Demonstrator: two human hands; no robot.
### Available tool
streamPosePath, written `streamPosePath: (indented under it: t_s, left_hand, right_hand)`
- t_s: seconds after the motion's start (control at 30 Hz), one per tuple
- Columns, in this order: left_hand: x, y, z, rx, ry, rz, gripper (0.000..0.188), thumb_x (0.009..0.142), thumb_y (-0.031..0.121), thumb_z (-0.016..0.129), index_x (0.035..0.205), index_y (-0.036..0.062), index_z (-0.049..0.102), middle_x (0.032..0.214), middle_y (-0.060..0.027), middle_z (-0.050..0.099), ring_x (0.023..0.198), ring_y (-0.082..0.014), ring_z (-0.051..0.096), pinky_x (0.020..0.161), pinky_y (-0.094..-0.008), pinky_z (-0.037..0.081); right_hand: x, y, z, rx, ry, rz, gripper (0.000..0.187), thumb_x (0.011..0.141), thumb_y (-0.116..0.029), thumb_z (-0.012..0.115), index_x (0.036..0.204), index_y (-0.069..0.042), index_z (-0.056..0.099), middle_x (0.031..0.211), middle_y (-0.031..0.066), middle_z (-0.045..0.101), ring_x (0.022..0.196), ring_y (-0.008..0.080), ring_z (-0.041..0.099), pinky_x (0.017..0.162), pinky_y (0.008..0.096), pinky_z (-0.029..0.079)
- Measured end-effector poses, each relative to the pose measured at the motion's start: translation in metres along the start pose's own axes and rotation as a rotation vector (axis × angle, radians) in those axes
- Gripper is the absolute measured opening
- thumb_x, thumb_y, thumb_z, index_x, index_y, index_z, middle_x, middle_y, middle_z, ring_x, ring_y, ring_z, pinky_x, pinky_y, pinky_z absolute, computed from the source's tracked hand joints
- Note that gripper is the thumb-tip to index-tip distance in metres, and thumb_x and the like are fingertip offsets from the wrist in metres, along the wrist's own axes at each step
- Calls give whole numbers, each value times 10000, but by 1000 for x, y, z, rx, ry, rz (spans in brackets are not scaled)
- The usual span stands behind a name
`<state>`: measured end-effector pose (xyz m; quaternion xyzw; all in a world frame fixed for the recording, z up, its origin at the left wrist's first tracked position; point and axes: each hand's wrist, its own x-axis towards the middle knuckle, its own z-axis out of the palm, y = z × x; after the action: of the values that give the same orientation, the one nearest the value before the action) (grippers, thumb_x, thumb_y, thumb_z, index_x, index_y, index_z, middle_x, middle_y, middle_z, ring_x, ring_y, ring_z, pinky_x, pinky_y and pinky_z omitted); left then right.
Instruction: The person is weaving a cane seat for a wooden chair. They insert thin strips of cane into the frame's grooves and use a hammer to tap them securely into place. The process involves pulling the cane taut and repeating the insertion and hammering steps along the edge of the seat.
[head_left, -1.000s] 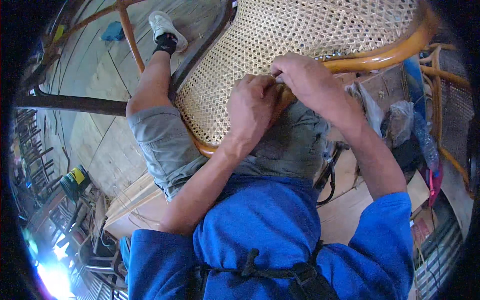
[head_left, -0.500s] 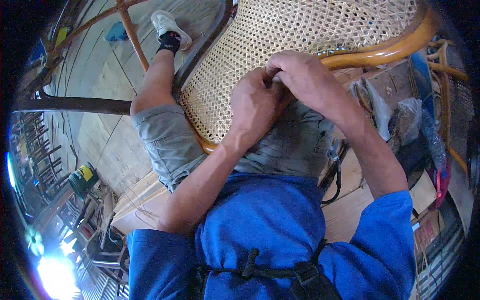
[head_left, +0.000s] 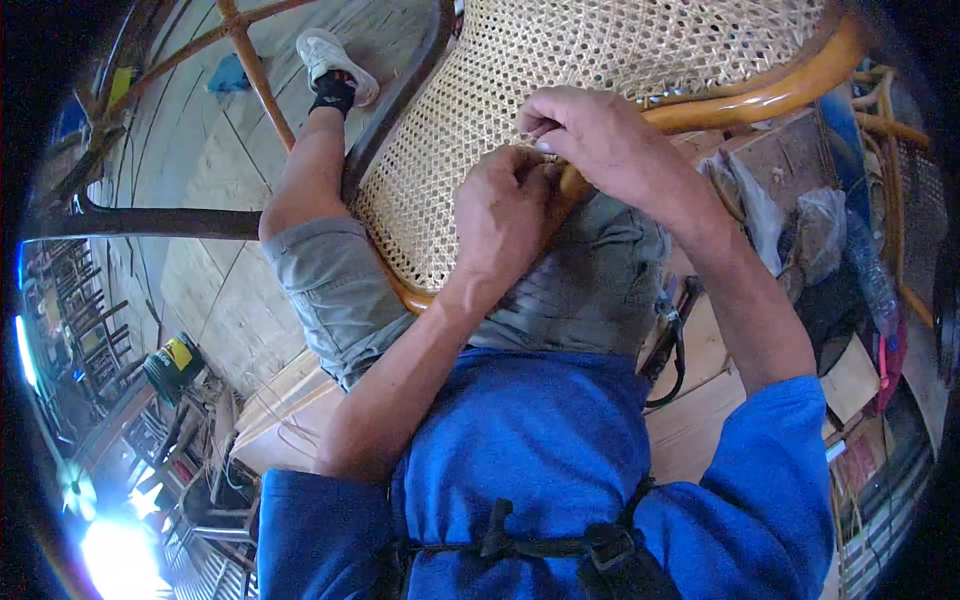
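Note:
A woven cane panel (head_left: 440, 180) with a glossy brown bentwood frame (head_left: 740, 108) lies over my lap and slopes away from me. Both of my hands meet at the frame's near edge. My left hand (head_left: 498, 215) is closed, its fingers curled at the rim of the weave; what they pinch is hidden. Just above and to the right, my right hand (head_left: 605, 135) has thumb and forefinger bent together over the cane, and anything between them is too small to name. Small pale dots (head_left: 670, 97) run along the frame beside the right hand.
Dark chair rails (head_left: 150, 224) cross at the left. A dark green bucket (head_left: 172, 365) stands on the floor beside stacked boards (head_left: 275, 415). Clear plastic bags (head_left: 820, 225) and curved cane poles (head_left: 890, 190) lie at the right. Several chair frames crowd the far left.
My right hand has shifted slightly up and left, opening a small gap from the left hand. My left hand has moved slightly left and down.

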<state>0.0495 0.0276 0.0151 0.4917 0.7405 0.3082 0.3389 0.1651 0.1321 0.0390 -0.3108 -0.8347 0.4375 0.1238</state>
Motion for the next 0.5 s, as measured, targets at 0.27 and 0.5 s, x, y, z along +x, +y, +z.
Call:
streamPosePath:
  t_s: [0.27, 0.5]
  left_hand:
    - [5, 14, -12, -33, -140, -164, 221, 812, 176, 563, 914, -11, 620, 773, -151, 632, 681, -196, 606, 640, -313, 475]
    - [6, 17, -11, 40, -118, -102, 217, 809, 178, 560, 893, -16, 609, 753, -154, 623, 681, -211, 604, 642, -325, 475]
  right_hand:
    - [-10, 13, -1, 135, 112, 30, 139, 762, -71, 549, 874, 11, 537, 747, 100, 562, 720, 151, 554, 679, 293, 446]
    - [-13, 14, -2, 180, 141, 25, 131, 766, -66, 551, 872, 10, 536, 740, 89, 556, 716, 151, 546, 684, 292, 443]
